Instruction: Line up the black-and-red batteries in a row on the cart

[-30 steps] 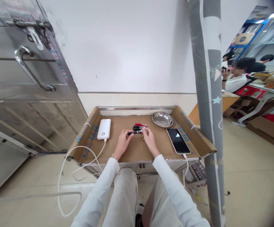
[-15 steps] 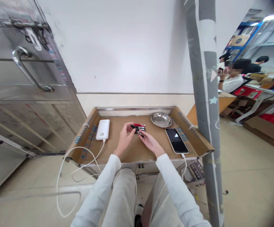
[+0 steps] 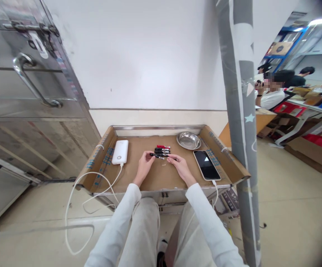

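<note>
Over the brown cardboard surface, my left hand [image 3: 143, 167] is closed, thumb and fingers pinching the left end of a black marker pen [image 3: 158, 156] with a pale clear tip. My right hand [image 3: 181, 168] is also closed in a pinch at the right end of the pens; a bit of black shows between its fingers, and it seems to grip a black pen too. Just beyond my fingertips, several black pens [image 3: 162, 150] lie side by side with a red pen [image 3: 163, 146] at the far end of the row.
A white power bank [image 3: 120, 151] with a white cable lies left. Right are a round metal dish [image 3: 189, 140] and a phone [image 3: 207, 165] plugged into a cable. The cardboard-lined cart [image 3: 138, 181] has raised sides. A wrapped grey pole [image 3: 241, 111] stands right; people sit beyond it.
Both hands have come down and toward me slightly, and moved apart. The black pen now lies more level beside the row, which is less covered by my fingers.
</note>
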Demonstrator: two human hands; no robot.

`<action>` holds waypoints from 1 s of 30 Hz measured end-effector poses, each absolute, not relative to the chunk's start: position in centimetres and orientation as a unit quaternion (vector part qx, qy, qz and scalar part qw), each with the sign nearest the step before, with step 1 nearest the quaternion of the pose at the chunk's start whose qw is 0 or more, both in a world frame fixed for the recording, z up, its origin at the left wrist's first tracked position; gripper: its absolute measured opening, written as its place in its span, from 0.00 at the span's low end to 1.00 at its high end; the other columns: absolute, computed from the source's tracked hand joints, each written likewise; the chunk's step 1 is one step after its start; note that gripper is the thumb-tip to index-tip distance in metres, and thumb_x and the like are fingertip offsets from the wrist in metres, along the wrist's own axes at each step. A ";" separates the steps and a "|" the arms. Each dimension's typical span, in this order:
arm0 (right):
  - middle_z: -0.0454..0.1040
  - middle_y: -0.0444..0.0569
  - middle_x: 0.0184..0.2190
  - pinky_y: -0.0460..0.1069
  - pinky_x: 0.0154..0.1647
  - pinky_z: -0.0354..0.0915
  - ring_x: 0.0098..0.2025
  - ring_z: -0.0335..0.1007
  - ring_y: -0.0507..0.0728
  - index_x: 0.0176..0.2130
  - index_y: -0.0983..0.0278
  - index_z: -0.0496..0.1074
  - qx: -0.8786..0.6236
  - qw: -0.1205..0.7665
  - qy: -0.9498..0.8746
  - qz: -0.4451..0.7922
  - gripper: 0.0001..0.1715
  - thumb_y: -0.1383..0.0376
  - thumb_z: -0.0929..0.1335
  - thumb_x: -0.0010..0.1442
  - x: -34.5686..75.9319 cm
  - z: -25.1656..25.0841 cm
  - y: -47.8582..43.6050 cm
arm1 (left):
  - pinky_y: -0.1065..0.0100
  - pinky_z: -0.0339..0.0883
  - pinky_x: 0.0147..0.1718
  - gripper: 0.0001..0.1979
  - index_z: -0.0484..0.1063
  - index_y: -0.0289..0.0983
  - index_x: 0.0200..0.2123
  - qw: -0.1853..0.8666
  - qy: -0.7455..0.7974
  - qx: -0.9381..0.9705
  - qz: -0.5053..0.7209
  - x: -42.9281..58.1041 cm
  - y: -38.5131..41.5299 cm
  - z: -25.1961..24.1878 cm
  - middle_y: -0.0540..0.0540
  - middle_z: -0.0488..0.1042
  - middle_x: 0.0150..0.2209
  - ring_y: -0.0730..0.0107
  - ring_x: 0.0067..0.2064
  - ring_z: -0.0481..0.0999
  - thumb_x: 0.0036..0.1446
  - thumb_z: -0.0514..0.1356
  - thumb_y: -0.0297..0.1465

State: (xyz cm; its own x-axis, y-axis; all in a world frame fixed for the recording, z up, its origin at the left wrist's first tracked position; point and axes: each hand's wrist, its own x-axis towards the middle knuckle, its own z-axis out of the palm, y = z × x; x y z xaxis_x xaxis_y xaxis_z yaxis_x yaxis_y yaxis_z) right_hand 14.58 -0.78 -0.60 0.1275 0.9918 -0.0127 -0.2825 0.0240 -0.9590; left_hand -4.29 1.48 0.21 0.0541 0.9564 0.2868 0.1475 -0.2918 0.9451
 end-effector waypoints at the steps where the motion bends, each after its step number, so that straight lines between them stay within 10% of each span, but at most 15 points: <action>1: 0.77 0.48 0.34 0.52 0.49 0.66 0.37 0.73 0.53 0.37 0.65 0.75 -0.458 0.606 -0.399 0.514 0.21 0.58 0.75 0.42 14.6 -0.7 -0.8 | 0.64 0.66 0.46 0.09 0.67 0.37 0.40 0.387 0.446 0.622 0.513 -4.1 1.5 0.1 0.45 0.73 0.41 0.69 0.42 0.74 0.55 0.57 0.32; 11: 0.77 0.49 0.34 0.52 0.45 0.67 0.37 0.73 0.55 0.36 0.63 0.73 -0.481 0.596 -0.511 0.390 0.17 0.53 0.70 0.51 14.1 -0.7 -1.3 | 0.55 0.60 0.50 0.12 0.66 0.39 0.44 0.161 0.436 0.797 0.385 -3.7 0.2 0.3 0.43 0.67 0.46 0.60 0.50 0.66 0.56 0.54 0.24; 26: 0.69 0.50 0.52 0.55 0.56 0.60 0.54 0.65 0.57 0.47 0.58 0.70 -0.462 0.439 -0.748 0.187 0.15 0.66 0.62 0.61 14.0 -0.6 -2.5 | 0.63 0.65 0.44 0.04 0.67 0.39 0.35 0.204 0.395 0.825 0.349 -3.2 0.3 -1.1 0.47 0.68 0.36 0.66 0.40 0.69 0.60 0.53 0.29; 30: 0.70 0.52 0.44 0.56 0.51 0.62 0.48 0.64 0.59 0.44 0.60 0.71 -0.519 0.395 -0.753 0.083 0.12 0.65 0.64 0.60 14.6 -0.3 -3.5 | 0.62 0.65 0.44 0.05 0.67 0.38 0.37 0.183 0.407 0.822 0.354 -3.8 0.2 -1.0 0.47 0.68 0.37 0.66 0.41 0.69 0.61 0.52 0.28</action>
